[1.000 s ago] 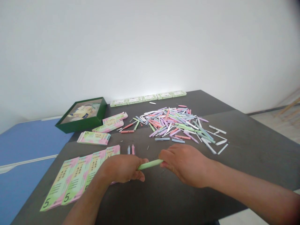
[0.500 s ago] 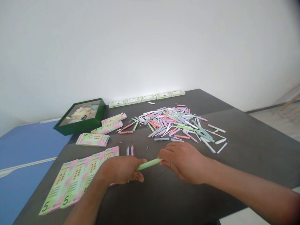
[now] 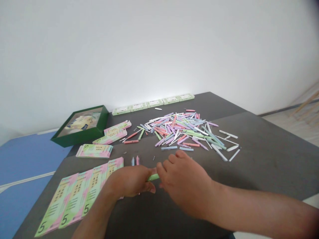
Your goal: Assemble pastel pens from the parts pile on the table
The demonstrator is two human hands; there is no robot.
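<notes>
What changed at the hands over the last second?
The right hand slid left toward the left hand, and now covers most of the mint-green pen barrel that it was gripping at the end. Only a short stretch of barrel shows, and whether the right hand still grips it can't be told. The left hand still holds it. The pile of pastel pen parts and the green box look unchanged.

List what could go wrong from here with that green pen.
The green pen, held by the left hand under the right hand, could slip and roll away on the bare tabletop. The left hand could also drag the printed cards beside it or knock the small blue pen part nearby out of place.
</notes>
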